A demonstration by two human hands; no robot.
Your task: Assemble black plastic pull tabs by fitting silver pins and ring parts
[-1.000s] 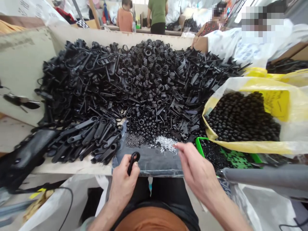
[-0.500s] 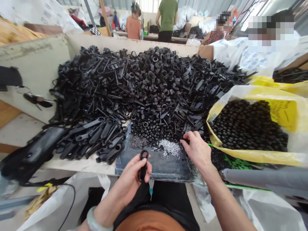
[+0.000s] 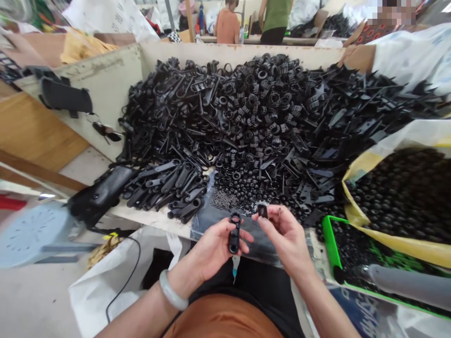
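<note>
My left hand [image 3: 211, 251] grips a long black plastic handle part [image 3: 234, 237] with a toothed ring at its top end, held upright. Its hollow inner side faces me, and some fingers are spread beside it. Close on the right, my right hand [image 3: 291, 241] pinches a small dark plastic piece [image 3: 262, 210] between thumb and fingers; its exact kind cannot be made out. The two parts are apart. Behind the hands lie dark grey pins [image 3: 223, 199], silver pins [image 3: 249, 206] partly hidden by the right hand, and black beads [image 3: 248, 185].
A big heap of black plastic parts [image 3: 246, 98] fills the bench behind. Finished-looking handles [image 3: 176, 183] lie at left, near a black mesh pouch [image 3: 105, 185]. At right are a yellow-edged sack [image 3: 355, 206] of beads and a green tray [image 3: 329, 244]. Other people stand farther back.
My right hand has come from beside the silver pins toward my left hand, holding the small piece. The handle part has turned its hollow side to me. The view has swung left.
</note>
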